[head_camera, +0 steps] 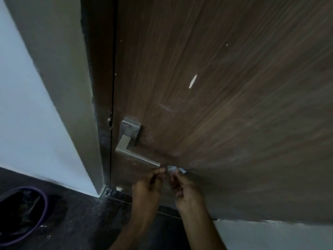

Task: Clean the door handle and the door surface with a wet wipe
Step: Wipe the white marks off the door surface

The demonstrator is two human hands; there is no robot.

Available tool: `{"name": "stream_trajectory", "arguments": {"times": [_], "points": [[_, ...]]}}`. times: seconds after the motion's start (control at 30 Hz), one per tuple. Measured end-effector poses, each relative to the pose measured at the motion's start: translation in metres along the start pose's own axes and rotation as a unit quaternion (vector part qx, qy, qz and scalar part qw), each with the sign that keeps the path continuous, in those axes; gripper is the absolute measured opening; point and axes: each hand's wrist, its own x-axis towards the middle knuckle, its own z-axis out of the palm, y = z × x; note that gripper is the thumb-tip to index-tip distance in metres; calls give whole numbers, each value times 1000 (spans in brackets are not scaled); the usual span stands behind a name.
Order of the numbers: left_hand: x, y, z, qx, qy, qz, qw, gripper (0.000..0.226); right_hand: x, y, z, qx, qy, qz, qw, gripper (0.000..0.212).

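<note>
A dark brown wood-grain door [225, 87] fills most of the view, with white chips and smudges on its surface. A silver lever handle [133, 154] sits on a square metal plate near the door's left edge. Just below the lever's tip, my left hand [149, 188] and my right hand [185, 190] are raised close together. Both pinch a small white wet wipe [173, 169] between their fingertips. The wipe is crumpled and partly hidden by my fingers. It lies close to the door surface; I cannot tell whether it touches.
A grey door frame [63, 87] and a white wall [21, 114] stand to the left. A purple-rimmed bin with a black liner [23, 213] sits on the dark floor at lower left. A pale panel [270, 235] shows at lower right.
</note>
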Motion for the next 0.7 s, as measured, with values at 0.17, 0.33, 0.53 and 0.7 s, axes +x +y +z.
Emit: {"name": "stream_trajectory", "arguments": {"times": [0.17, 0.33, 0.53, 0.7], "points": [[-3, 18, 4, 64, -30, 85, 994, 44, -3, -26, -13, 27, -30, -27, 999, 33], [-3, 26, 7, 96, -34, 126, 987, 29, -4, -21, -20, 8, -11, -50, 999, 2], [-6, 37, 9, 114, -40, 164, 979, 36, -15, -44, -23, 1, -8, -52, 999, 11], [-9, 47, 16, 142, -34, 192, 970, 32, -28, -57, -32, -18, 13, -145, 989, 15]]}}
